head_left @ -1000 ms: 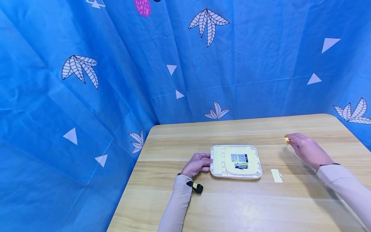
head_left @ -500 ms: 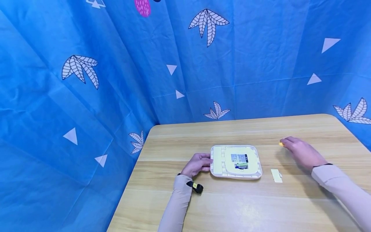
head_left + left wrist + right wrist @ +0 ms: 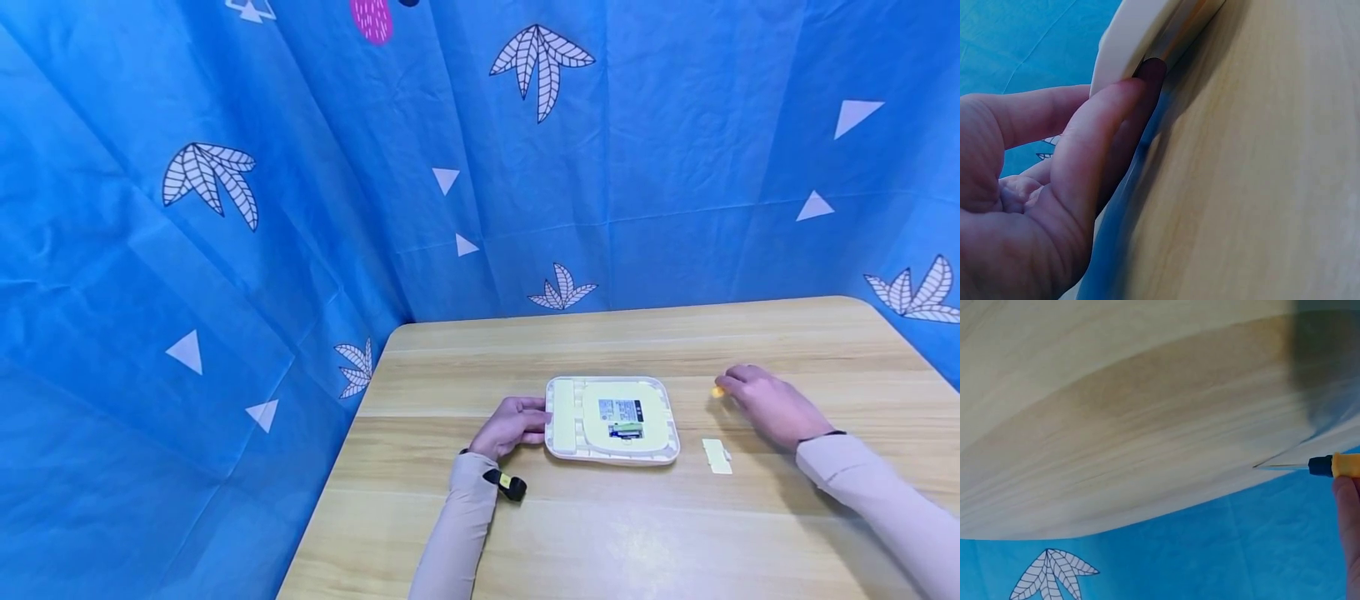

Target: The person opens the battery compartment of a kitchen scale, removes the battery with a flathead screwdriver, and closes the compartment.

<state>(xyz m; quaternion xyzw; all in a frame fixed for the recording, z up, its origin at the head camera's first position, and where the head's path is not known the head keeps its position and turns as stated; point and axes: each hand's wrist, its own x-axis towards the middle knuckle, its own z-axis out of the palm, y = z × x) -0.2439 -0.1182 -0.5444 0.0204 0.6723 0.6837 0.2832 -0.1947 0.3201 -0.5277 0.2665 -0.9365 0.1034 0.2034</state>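
Two hands are at work on a wooden table [image 3: 637,517]. From the head camera, the left hand [image 3: 510,425] curls its fingers against the left edge of a flat white plastic device [image 3: 612,420], lying near the middle of the table. The right hand [image 3: 765,404] pinches a small yellow screwdriver [image 3: 718,391], toward the right edge. A little cover piece [image 3: 716,455] lies between them.

At the left wrist, the fingers [image 3: 1094,150] press the device's rim [image 3: 1141,37].

At the right wrist, one fingertip [image 3: 1349,512] touches the screwdriver's yellow handle [image 3: 1344,465].

That device looks light, stiff and slippery; holding its edges seems best.
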